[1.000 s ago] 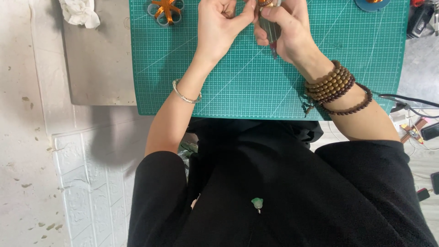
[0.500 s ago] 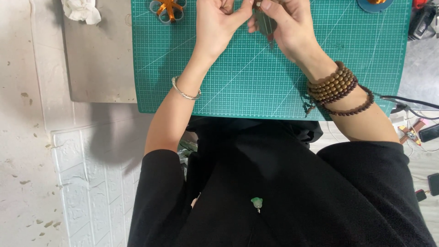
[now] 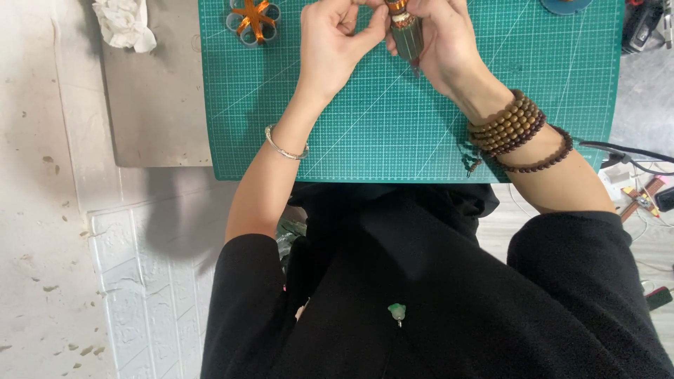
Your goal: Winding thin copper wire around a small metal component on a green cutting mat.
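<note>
Right hand clamps a dark tool — left hand seemingly pinches its top over the green mat.

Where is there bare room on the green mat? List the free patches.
The green cutting mat is bare between the two forearms, below the hands, and right of the right hand toward the mat's right edge. Crowded along the top edge: the left hand, the dark tool, the orange-and-clear flower piece.
</note>
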